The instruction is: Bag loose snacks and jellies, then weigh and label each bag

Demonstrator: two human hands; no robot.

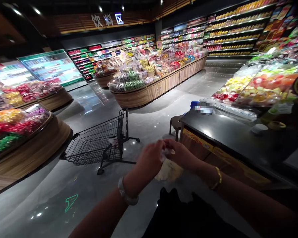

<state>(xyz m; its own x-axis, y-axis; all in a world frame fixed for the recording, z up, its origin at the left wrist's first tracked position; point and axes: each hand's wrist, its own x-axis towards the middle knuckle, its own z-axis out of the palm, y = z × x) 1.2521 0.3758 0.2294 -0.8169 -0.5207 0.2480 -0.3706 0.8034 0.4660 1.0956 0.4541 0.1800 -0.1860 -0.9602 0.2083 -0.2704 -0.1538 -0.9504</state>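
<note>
In front of my body hangs a clear plastic bag with pale contents I cannot make out. My left hand, below a pale bangle on the wrist, is closed on the bag's gathered neck. Meeting it from the other side, my right hand also pinches the neck, its fingertips touching those of the left. A gold-coloured bracelet circles the right wrist. The fingers partly hide the neck of the bag.
A black wire shopping cart stands ahead to the left. On my right is a dark counter with a round stool by its corner. Curved wooden displays hold packaged goods, with stocked shelves behind.
</note>
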